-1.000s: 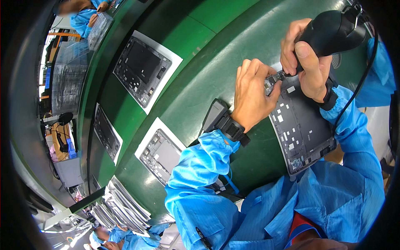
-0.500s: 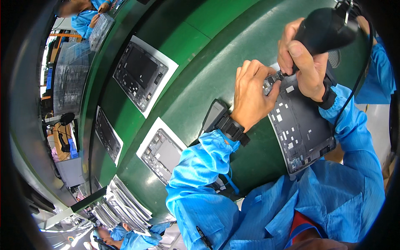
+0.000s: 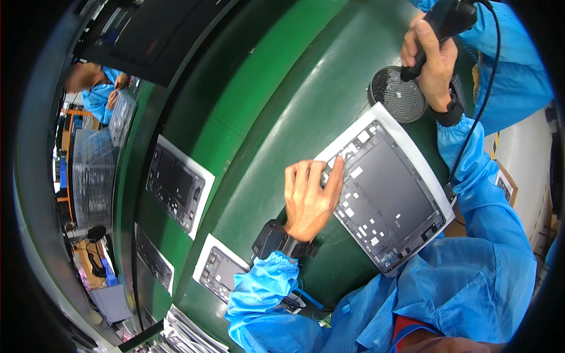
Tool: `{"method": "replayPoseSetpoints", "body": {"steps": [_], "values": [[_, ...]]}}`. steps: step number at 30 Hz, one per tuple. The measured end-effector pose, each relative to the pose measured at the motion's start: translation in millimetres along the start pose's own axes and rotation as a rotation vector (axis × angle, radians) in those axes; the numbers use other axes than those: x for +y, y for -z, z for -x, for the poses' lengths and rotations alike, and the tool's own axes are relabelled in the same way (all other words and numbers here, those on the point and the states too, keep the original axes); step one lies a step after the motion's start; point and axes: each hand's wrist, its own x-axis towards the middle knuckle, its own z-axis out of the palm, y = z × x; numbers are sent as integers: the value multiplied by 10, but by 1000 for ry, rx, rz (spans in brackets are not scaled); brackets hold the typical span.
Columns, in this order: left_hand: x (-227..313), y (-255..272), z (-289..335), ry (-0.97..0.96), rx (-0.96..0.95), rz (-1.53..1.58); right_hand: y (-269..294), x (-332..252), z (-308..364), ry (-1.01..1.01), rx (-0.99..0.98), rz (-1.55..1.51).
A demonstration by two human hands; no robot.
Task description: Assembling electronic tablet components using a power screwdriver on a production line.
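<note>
On a white sheet in front of me lies a dark grey tablet housing [image 3: 397,188], dotted with small white pads. My left hand [image 3: 310,197] is closed at its upper left edge, thumb and fingers pinching there; a small greyish part shows between them, mostly covered. Up at the right, my right hand [image 3: 432,62] wraps round a black corded electric screwdriver [image 3: 444,25]. Its tip points down at a round black dish [image 3: 398,94] with a gridded surface and small dark bits, seemingly screws. Whether the tip touches the dish, I cannot tell.
More tablet housings on white sheets lie to the left: one [image 3: 179,185] on the bright green strip, another [image 3: 220,270] nearer me. A stack of sheets [image 3: 191,332] stands at the lower left. Another person's blue sleeve [image 3: 512,70] is close at the right. The tool's cable [image 3: 494,76] hangs beside my right forearm.
My right hand has lifted the screwdriver off the housing's upper corner and carried it over the round dish. My left hand stays at the housing's edge. The whole view has shifted.
</note>
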Motion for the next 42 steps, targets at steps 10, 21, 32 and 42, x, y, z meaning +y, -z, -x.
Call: {"method": "replayPoseSetpoints", "body": {"steps": [10,21,32,42], "values": [[23,-18,-80,-14,-2,-16,-83,-6,-71,-44,140,20],[32,-21,-44,6,8,0,-2,60,-87,14,20,54],[19,-20,-22,28,18,21,-39,82,-84,22,9,60],[31,-32,-5,157,57,143,-261,-93,-4,-62,253,91]]}}
